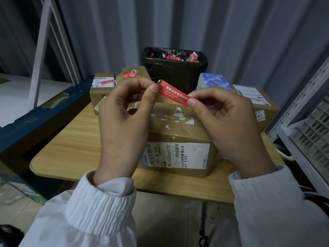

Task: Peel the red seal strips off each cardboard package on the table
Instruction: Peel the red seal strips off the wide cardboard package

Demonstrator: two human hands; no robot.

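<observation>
Holding the red seal strip [173, 94] stretched above the far edge of the large cardboard package [178, 136] at the table's middle, with the left hand [122, 122] pinching the upper end between thumb and forefinger and the right hand [229, 122] pinching the lower end likewise. Cannot tell whether the lower end adheres to the cardboard under the right thumb; check before pulling. Peel low and slowly, close to the package top, to avoid tearing. Judging by the white paper scraps [176, 114] on that top, expect the adhesive to lift fibres. Avoid letting the sticky face fold onto itself. Once free, drop into the black-lined bin [175, 72] at the table's far edge, among other red strips.

Proceed next to the small package [102, 91] at the far left corner and the second package [140, 70] beside it, both bearing red strips.

Work on the wooden table [71, 148], light-grained, round-cornered. Note a blue-and-white carton [213, 82] and a further package [256, 100] at the far right corner. Behind, grey corrugated wall [178, 24]; rightward, white perforated shelving [302, 113]; leftward, dark blue frame [35, 118].
</observation>
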